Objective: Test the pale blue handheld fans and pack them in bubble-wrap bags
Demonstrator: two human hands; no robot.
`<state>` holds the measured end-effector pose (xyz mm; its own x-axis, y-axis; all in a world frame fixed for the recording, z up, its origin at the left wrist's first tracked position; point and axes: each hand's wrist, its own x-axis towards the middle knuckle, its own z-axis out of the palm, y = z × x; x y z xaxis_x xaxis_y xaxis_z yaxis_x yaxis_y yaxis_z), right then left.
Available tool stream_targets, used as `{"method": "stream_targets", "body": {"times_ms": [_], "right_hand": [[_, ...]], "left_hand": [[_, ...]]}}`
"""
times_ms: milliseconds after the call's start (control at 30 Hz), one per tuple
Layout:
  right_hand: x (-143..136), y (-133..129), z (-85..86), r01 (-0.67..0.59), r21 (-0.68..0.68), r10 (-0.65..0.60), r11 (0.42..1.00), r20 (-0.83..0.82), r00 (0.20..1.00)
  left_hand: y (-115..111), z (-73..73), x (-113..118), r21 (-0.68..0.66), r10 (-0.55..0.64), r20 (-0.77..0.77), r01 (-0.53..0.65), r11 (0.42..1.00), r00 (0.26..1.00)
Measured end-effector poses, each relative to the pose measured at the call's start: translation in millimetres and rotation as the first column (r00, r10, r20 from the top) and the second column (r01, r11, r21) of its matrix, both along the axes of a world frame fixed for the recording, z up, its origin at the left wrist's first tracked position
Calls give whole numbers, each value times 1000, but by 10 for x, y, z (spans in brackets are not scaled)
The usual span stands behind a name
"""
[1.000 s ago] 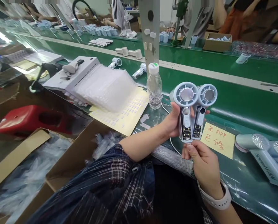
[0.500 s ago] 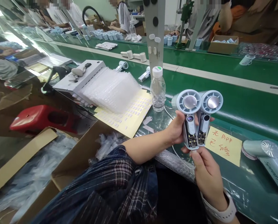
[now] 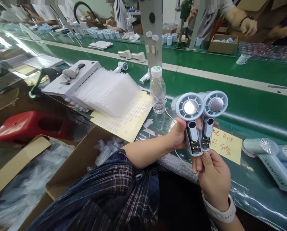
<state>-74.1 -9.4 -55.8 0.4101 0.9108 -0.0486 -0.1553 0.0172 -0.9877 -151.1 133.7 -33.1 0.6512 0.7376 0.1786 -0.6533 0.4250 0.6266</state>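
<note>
My left hand [image 3: 179,133] is closed around two light blue handheld fans held side by side. The left fan [image 3: 190,107] and the right fan [image 3: 215,104] both face me, with round metal centres and open handles baring dark circuit boards. Both small round displays look dark. My right hand [image 3: 214,173] is closed, thumb and fingers pinched at the foot of the right fan's handle. A thin white cable [image 3: 179,157] runs beneath the fans toward these fingers; its plug end is hidden by them.
A water bottle [image 3: 157,91] stands left of the fans, beside a yellow sticker sheet [image 3: 133,125] under bubble wrap bags [image 3: 109,93]. A handwritten yellow note [image 3: 227,144] and more fans [image 3: 261,147] lie right. An open carton [image 3: 68,166] sits lower left; co-workers stand across the green conveyor [image 3: 254,93].
My right hand has shifted from the left fan's foot to the right fan's foot. The left fan's lit display has gone dark. The view has swung slightly right.
</note>
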Motion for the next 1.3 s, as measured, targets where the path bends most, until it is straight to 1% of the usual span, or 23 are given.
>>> {"method": "stream_targets", "body": {"times_ms": [33,100,167,233,267,300,333,367,433,467,500,533,600,633,667,733,767,867,933,1000,1133,1167,1300], "right_hand": [[13,-5,-14,11,-17,-10,1000,24,1000],[78,-28,-28,23,-44,-17,999,146,989],[184,-49,-22,38,8,-39,999,307,951],[304,-53,-6,106,113,-149,988,502,852],[362,-48,0,147,155,-210,977,575,791],[417,-43,3,187,181,-259,966,605,753],[467,-40,4,200,172,-263,965,589,764],[513,-45,3,181,137,-227,974,532,816],[591,-81,9,78,57,-93,995,352,931],[622,-110,21,47,37,-55,998,287,956],[648,-140,41,49,34,-56,998,252,966],[669,-167,68,77,46,-85,996,232,969],[696,-198,132,158,106,-174,982,172,970],[704,-202,161,186,127,-202,974,132,970],[709,-200,185,207,135,-221,969,95,971],[708,-198,209,232,119,-239,965,41,970],[704,-203,211,236,106,-240,966,26,970],[682,-251,188,227,65,-230,972,46,972],[672,-291,167,211,51,-213,976,43,976],[668,-316,151,189,57,-190,980,13,982],[667,-298,137,177,92,-174,980,-43,984],[665,-284,138,179,89,-175,980,-54,983],[651,-240,147,183,82,-173,980,-119,978]], "left_hand": [[-8,-6,4,6,4,-8,-4,1000,1000],[-14,0,8,0,-11,-4,11,1000,1000],[-9,22,5,-28,6,28,-5,1000,1000],[0,40,-12,-47,49,34,-47,998,998],[4,43,-29,-35,49,13,-48,998,999],[7,41,-52,1,23,-30,-23,1000,999],[9,35,-80,69,-42,-95,48,996,995],[10,27,-111,156,-118,-173,146,977,978],[15,11,-163,340,-203,-310,308,888,929],[21,2,-178,387,-214,-359,353,852,909],[30,-6,-180,391,-212,-388,368,844,897],[41,-15,-169,355,-190,-394,340,871,899],[52,-31,-118,206,-170,-386,264,942,907],[48,-37,-86,123,-190,-372,251,960,909],[36,-40,-56,64,-227,-345,264,963,911],[-10,-37,-12,12,-320,-290,338,941,902],[-39,-34,0,18,-350,-275,368,930,896],[-116,-41,10,108,-337,-271,376,920,902],[-133,-65,7,159,-350,-270,400,903,897],[-120,-94,0,199,-355,-281,416,887,892],[-55,-118,-25,240,-284,-341,375,895,896],[-42,-113,-32,238,-285,-353,381,894,891],[-22,-103,-42,234,-387,-319,468,852,865]]}}
